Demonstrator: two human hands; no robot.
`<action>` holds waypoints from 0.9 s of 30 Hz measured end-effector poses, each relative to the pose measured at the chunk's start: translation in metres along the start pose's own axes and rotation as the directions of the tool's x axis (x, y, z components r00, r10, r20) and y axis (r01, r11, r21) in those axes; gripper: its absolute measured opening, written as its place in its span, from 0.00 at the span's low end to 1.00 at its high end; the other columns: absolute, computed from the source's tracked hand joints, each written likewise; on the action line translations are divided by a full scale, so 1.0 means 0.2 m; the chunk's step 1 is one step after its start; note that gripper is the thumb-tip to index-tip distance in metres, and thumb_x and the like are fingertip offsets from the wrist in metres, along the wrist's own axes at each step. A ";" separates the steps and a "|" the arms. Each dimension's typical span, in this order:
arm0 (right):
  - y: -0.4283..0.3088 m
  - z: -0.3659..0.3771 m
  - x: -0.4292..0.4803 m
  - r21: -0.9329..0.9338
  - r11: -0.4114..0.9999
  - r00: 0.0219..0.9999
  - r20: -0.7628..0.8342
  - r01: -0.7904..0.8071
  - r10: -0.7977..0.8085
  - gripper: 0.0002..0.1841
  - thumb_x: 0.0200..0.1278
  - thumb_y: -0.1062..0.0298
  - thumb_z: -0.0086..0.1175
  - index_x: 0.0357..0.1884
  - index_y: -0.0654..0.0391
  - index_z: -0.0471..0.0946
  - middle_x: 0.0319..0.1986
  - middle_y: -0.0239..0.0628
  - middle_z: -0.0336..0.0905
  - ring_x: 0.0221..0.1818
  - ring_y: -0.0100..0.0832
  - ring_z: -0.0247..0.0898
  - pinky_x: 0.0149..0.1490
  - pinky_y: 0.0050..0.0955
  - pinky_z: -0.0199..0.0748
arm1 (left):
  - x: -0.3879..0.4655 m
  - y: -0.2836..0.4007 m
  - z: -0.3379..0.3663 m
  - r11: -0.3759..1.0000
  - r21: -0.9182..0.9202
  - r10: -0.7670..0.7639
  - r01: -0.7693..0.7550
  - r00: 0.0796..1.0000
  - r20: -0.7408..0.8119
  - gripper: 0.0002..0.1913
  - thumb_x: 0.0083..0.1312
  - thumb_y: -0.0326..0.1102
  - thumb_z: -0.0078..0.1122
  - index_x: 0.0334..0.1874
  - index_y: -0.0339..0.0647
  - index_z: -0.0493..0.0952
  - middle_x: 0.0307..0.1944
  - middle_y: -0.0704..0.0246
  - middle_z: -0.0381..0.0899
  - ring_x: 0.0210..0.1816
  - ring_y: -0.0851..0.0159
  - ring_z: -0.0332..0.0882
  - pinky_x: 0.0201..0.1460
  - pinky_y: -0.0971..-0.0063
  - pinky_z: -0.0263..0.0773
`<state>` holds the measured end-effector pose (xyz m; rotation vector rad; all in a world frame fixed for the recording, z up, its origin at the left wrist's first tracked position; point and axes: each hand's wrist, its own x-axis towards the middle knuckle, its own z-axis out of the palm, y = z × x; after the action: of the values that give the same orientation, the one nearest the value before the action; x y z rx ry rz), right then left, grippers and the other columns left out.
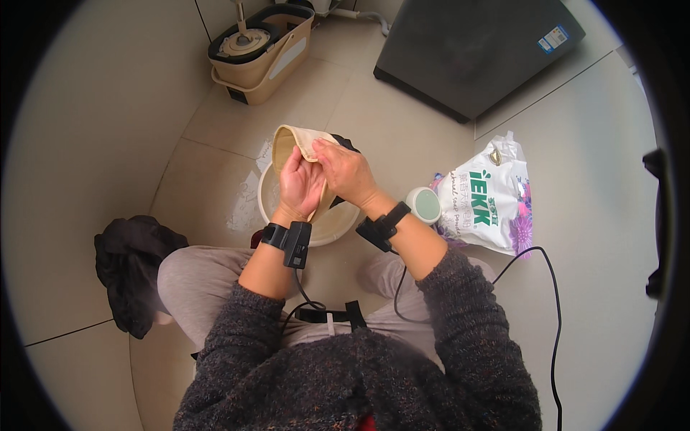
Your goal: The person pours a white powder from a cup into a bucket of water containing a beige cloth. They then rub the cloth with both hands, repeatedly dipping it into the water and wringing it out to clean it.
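A beige fabric item with a piped edge and a black part is held up between my two hands, over a round white basin on the floor. My left hand is turned palm up, its thumb at the fabric's edge and its fingers hidden behind the cloth. From above, my right hand grips the same beige edge, fingertips close to the left hand. Both wrists carry strapped black devices. Hands and cloth cover much of the basin's inside.
Right of the basin stand a round container with a green top and a white soap powder bag. Dark cloth hangs by my left knee. Farther off are a mop bucket and a dark grey appliance. A black cable trails right.
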<state>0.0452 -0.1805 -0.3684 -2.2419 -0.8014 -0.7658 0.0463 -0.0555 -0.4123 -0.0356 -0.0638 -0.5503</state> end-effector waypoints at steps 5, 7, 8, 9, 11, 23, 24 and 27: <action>0.06 0.01 0.15 0.095 0.946 0.951 0.039 -0.309 0.307 0.09 0.64 0.67 0.45 0.39 0.57 0.76 0.31 0.45 0.78 0.33 0.47 0.75 0.36 0.38 0.74 | -0.04 -0.08 -0.05 0.507 0.807 0.079 0.302 0.916 -0.393 0.24 0.73 0.50 0.36 0.61 0.43 0.68 0.56 0.70 0.73 0.56 0.67 0.71 0.59 0.72 0.67; 0.07 0.02 0.19 0.086 0.963 0.966 0.060 -0.257 0.252 0.12 0.69 0.63 0.45 0.42 0.58 0.77 0.32 0.43 0.81 0.33 0.45 0.78 0.38 0.33 0.77 | -0.04 -0.12 -0.06 0.650 0.687 -0.014 0.324 0.910 -0.415 0.26 0.72 0.55 0.35 0.62 0.44 0.67 0.57 0.71 0.72 0.56 0.67 0.71 0.57 0.71 0.68; 0.07 0.04 0.20 0.127 0.905 0.889 0.284 -0.406 0.359 0.16 0.70 0.58 0.42 0.48 0.57 0.75 0.42 0.44 0.80 0.45 0.43 0.76 0.52 0.37 0.73 | -0.03 -0.14 -0.06 0.739 0.639 -0.020 0.211 0.956 -0.293 0.27 0.72 0.56 0.34 0.63 0.45 0.66 0.57 0.71 0.72 0.57 0.66 0.71 0.57 0.71 0.68; 0.08 0.06 0.20 0.164 0.904 0.890 0.314 -0.395 0.331 0.15 0.68 0.59 0.43 0.46 0.57 0.75 0.42 0.46 0.79 0.44 0.46 0.75 0.51 0.38 0.72 | -0.03 -0.15 -0.06 0.829 0.531 -0.059 0.177 0.971 -0.232 0.28 0.71 0.57 0.34 0.63 0.45 0.65 0.58 0.70 0.72 0.57 0.66 0.71 0.57 0.70 0.68; 0.09 0.10 0.17 0.271 0.916 0.927 0.311 -0.297 0.208 0.12 0.64 0.63 0.45 0.42 0.58 0.77 0.41 0.49 0.78 0.43 0.50 0.72 0.49 0.41 0.70 | -0.02 -0.16 -0.05 0.925 0.361 -0.071 0.117 0.988 -0.139 0.28 0.71 0.58 0.33 0.64 0.46 0.64 0.59 0.70 0.70 0.58 0.65 0.70 0.59 0.68 0.67; -0.11 -0.14 -0.18 -0.189 0.975 0.872 0.451 -0.114 0.189 0.36 0.64 0.46 0.44 0.68 0.59 0.57 0.68 0.49 0.51 0.72 0.45 0.42 0.69 0.56 0.42 | -0.02 -0.14 -0.04 0.995 0.093 0.030 -0.027 0.999 -0.035 0.28 0.73 0.56 0.29 0.64 0.44 0.63 0.63 0.62 0.66 0.64 0.54 0.63 0.69 0.60 0.56; -0.08 -0.12 -0.13 -0.272 0.955 0.896 0.386 -0.117 0.220 0.35 0.63 0.46 0.45 0.67 0.60 0.58 0.68 0.49 0.52 0.72 0.45 0.43 0.68 0.57 0.43 | -0.01 -0.15 -0.02 0.999 0.034 0.022 -0.021 0.999 -0.023 0.29 0.72 0.57 0.29 0.65 0.43 0.62 0.64 0.61 0.65 0.65 0.54 0.62 0.69 0.59 0.56; -0.07 -0.08 -0.10 -0.300 0.933 0.940 0.210 -0.198 0.267 0.37 0.62 0.44 0.47 0.66 0.61 0.60 0.67 0.51 0.53 0.71 0.46 0.44 0.68 0.58 0.41 | -0.02 -0.13 0.05 0.992 0.128 -0.010 0.017 0.999 -0.051 0.32 0.72 0.60 0.28 0.67 0.41 0.59 0.66 0.62 0.62 0.67 0.56 0.60 0.70 0.61 0.54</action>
<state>0.0190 -0.1896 -0.3673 -2.6642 -0.5463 -0.5127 0.0290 -0.0764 -0.4014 0.1045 -0.0500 -0.5591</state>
